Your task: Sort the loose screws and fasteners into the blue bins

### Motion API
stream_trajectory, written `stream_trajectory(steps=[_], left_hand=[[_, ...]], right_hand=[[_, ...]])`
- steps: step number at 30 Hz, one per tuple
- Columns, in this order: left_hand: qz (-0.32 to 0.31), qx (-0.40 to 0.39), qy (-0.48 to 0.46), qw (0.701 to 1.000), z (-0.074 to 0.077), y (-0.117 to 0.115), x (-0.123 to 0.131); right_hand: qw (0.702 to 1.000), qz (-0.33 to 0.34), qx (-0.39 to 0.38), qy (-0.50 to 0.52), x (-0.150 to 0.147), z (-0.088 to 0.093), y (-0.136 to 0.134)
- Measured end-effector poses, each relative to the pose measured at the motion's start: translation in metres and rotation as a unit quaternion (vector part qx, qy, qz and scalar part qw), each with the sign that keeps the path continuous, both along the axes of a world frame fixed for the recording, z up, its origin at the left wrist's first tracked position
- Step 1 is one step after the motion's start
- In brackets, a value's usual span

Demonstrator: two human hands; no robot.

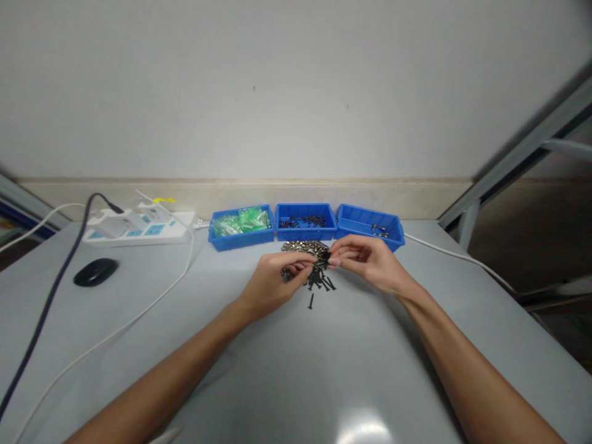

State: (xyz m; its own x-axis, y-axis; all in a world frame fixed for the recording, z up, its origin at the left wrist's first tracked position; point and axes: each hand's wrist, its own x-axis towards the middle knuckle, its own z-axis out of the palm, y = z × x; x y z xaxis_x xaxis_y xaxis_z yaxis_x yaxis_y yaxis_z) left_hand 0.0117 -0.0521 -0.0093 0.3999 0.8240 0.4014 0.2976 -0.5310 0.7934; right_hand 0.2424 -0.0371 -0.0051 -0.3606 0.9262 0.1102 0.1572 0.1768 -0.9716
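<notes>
A heap of screws lies on the table under my fingers, with silvery screws (pixel 305 248) behind and black screws (pixel 319 282) toward me. My left hand (pixel 277 280) reaches in from the left, thumb and fingers closed on black screws at the heap's edge. From the other side my right hand (pixel 365 262) pinches black screws with thumb and forefinger, close to the left fingertips. How many screws each hand grips is hidden. One single black screw (pixel 311 301) lies apart, nearer to me.
Behind the heap stand three blue bins: the left bin (pixel 245 240) with green and clear bags, the middle bin (pixel 306 234) with dark screws, the right bin (pixel 370 216) with a few screws. Leftward are a power strip (pixel 180 231), a black mouse (pixel 95 272) and cables.
</notes>
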Motion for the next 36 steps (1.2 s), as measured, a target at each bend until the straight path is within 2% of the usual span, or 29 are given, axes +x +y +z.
stream_trajectory(steps=[6,10,12,14,16,19,22,27,32,36], left_hand=[[-0.047,-0.084,-0.091,0.991,0.004,0.000,0.006],[-0.023,-0.113,-0.099,0.988,0.006,0.014,0.005],[0.017,-0.114,-0.118,0.986,0.009,0.028,0.005],[0.064,-0.111,-0.151,0.980,0.013,0.043,0.004],[0.083,-0.127,-0.167,0.974,0.016,0.056,0.002],[0.088,-0.151,-0.168,0.970,0.017,0.064,0.001],[0.063,-0.160,-0.147,0.974,0.013,0.057,0.002],[0.037,-0.151,-0.099,0.983,0.006,0.029,0.004],[0.012,-0.079,-0.034,0.996,0.004,0.010,-0.002],[-0.001,-0.066,-0.052,0.996,-0.001,0.003,-0.004]], right_hand=[[0.997,-0.008,-0.028,0.077,-0.014,0.009,-0.006],[0.995,-0.076,0.008,0.059,-0.009,0.009,-0.002],[0.990,-0.130,0.053,0.008,-0.001,0.005,0.002],[0.977,-0.159,0.109,-0.094,0.007,0.000,0.007],[0.962,-0.144,0.146,-0.178,0.014,-0.005,0.009],[0.952,-0.095,0.166,-0.240,0.016,-0.010,0.010],[0.952,-0.065,0.163,-0.250,0.014,-0.011,0.009],[0.976,-0.051,0.116,-0.177,0.014,-0.009,0.007],[0.988,-0.050,0.095,-0.111,0.016,-0.004,0.006],[0.996,-0.024,0.079,-0.046,0.006,0.002,0.002]])
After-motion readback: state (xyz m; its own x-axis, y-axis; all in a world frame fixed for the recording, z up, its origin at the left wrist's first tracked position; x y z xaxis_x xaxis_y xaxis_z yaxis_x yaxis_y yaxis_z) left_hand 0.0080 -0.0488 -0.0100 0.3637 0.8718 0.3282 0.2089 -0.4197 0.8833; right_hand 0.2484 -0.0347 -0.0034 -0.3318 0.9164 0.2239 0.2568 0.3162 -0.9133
